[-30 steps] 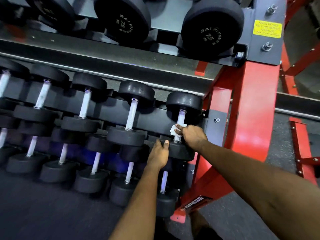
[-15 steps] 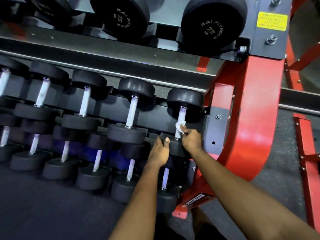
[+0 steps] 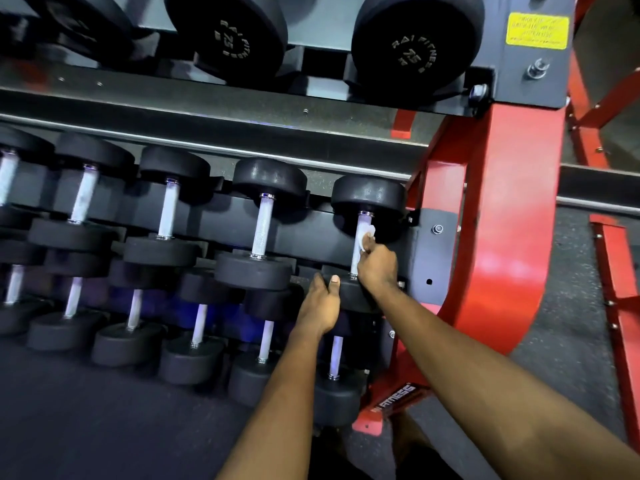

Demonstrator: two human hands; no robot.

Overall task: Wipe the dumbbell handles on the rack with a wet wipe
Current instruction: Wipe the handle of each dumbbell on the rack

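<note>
The right grip pinches a crumpled white wet wipe against the pale metal handle; the left grip curls round the matte black round head.

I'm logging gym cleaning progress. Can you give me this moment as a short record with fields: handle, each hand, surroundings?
Handle in work: rightmost handle of the middle row, beside the red rack upright
Right hand: pinches the wet wipe against that handle's upper part
Left hand: grips the same dumbbell's near head, thumb on top
Top shelf: dumbbells marked 75
</note>
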